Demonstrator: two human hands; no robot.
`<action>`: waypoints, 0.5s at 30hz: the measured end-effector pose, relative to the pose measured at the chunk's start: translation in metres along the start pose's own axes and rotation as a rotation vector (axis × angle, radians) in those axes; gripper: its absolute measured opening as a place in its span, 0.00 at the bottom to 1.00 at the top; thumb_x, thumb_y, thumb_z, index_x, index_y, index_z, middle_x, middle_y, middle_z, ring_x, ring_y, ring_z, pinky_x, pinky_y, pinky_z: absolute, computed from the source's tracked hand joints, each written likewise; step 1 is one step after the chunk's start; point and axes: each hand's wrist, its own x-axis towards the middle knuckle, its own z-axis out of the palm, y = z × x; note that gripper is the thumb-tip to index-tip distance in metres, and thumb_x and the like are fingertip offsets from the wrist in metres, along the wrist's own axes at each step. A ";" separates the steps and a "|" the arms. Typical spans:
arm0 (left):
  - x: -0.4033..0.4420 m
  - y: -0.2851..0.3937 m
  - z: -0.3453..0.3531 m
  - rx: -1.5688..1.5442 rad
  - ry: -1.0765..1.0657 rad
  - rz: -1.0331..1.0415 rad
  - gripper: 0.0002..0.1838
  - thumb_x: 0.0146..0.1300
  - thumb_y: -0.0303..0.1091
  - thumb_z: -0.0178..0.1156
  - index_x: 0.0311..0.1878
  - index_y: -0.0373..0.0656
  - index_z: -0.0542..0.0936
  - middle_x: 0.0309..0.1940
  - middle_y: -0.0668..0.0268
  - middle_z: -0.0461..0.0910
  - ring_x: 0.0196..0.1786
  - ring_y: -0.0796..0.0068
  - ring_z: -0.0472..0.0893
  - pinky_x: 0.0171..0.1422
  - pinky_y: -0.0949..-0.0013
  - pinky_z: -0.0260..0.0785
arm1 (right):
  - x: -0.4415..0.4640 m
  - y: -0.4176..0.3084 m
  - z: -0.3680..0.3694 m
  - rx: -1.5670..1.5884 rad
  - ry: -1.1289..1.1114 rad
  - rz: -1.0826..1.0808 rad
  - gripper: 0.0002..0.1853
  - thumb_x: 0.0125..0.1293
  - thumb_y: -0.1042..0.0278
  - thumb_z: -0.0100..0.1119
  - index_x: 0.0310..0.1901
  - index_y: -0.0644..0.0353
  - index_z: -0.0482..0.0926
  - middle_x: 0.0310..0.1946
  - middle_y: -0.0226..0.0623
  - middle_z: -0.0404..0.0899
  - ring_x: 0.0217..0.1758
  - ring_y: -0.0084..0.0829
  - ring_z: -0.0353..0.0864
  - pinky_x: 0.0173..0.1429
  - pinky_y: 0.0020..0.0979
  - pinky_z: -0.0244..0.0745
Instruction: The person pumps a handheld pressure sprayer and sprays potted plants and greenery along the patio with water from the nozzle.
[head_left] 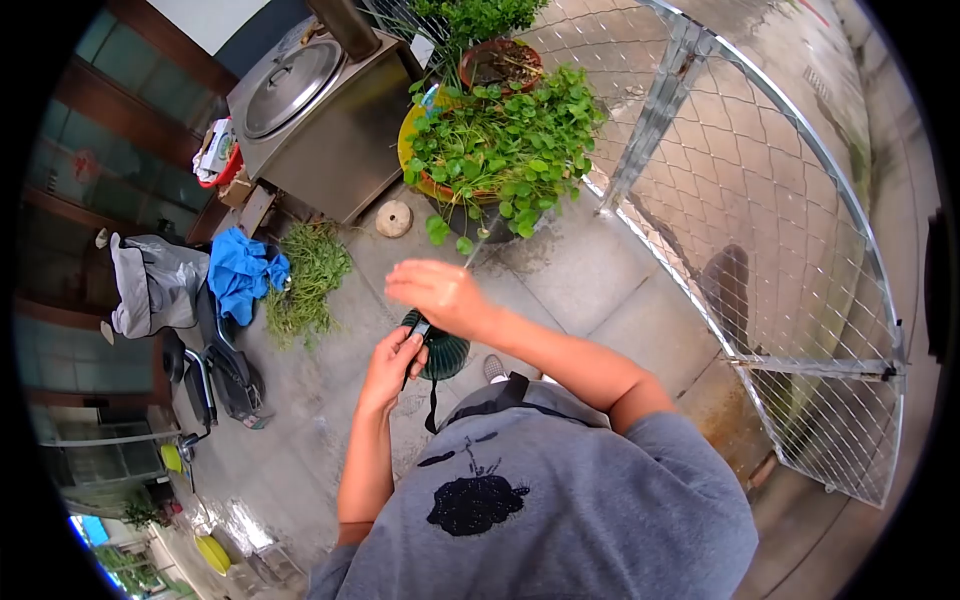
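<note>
My left hand (392, 368) is closed around a small black device (418, 335) with a light grey part on top. A black strap (432, 405) hangs down below it. Just above, my right hand (437, 296) has its fingers stretched out to the left, slightly blurred, with no held thing visible. A thin pale line (473, 257) shows beside its knuckles; I cannot tell what it is. Under both hands, partly hidden, is a dark green ribbed round thing (447, 357).
A leafy potted plant (500, 150) stands ahead, beside a steel stove (335, 150) with a lidded pot (293, 88). Cut greens (308, 278), a blue cloth (240, 275) and a scooter (232, 375) are on the left. A wire mesh gate (765, 210) stands on the right.
</note>
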 end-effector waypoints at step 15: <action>-0.010 0.000 0.011 0.104 0.063 0.022 0.09 0.74 0.35 0.54 0.38 0.42 0.74 0.24 0.71 0.73 0.22 0.84 0.66 0.26 0.77 0.56 | -0.030 -0.021 0.016 -0.053 0.062 0.113 0.15 0.55 0.73 0.59 0.45 0.59 0.85 0.47 0.36 0.85 0.54 0.39 0.83 0.57 0.36 0.81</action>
